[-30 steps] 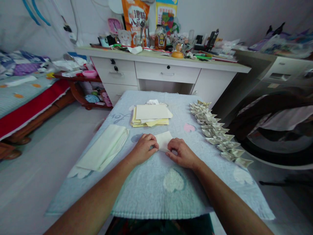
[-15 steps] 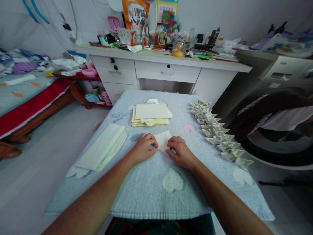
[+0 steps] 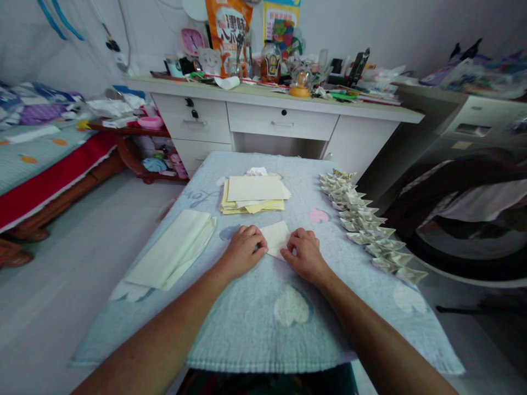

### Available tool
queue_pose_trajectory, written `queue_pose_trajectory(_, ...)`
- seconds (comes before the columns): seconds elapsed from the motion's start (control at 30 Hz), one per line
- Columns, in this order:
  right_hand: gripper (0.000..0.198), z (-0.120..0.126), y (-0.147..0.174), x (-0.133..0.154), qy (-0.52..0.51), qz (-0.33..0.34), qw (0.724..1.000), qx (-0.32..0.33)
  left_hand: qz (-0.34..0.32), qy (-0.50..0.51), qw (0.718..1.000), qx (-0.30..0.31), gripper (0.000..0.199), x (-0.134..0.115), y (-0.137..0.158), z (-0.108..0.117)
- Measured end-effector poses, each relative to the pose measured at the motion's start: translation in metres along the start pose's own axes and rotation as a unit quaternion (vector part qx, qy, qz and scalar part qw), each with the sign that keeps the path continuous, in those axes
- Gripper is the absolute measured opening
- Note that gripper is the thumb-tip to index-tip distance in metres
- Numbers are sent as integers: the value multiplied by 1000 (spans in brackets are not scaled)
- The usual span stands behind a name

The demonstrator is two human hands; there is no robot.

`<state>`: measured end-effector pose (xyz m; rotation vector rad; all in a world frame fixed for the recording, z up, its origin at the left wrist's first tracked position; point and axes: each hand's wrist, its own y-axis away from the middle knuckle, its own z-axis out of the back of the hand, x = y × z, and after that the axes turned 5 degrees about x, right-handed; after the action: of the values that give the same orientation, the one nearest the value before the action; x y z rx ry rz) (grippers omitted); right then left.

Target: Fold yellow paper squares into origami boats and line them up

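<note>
A small pale sheet of paper (image 3: 276,239) lies on the cloth-covered table between my hands. My left hand (image 3: 247,247) pinches its left edge with thumb and fingertips. At the right edge, my right hand (image 3: 302,250) has curled fingers and thumb closed on the paper. Just beyond them is a stack of cream and yellow paper (image 3: 258,189). Left of my left hand rests a folded pale green-white bundle (image 3: 175,249). Folded paper boats (image 3: 364,219) stand in a long row on the right side.
The light blue tablecloth (image 3: 247,329) covers the table in front of me. Behind it stands a white desk (image 3: 284,118) crowded with jars, bags and papers. A washing machine (image 3: 473,126) is at the right, a bed (image 3: 45,159) at the left.
My right hand has shifted slightly right and its fingers are closer together. More of the paper shows between the hands. My left hand has barely moved.
</note>
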<state>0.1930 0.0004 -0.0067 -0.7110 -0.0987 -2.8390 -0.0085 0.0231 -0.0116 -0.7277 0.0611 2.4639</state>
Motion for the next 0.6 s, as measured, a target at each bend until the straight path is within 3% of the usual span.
queue_pose_trajectory(0.6, 14, -4, -2, -4, 13, -6, 1000, -18, -6, 13, 1000, 11, 9, 0, 1, 3)
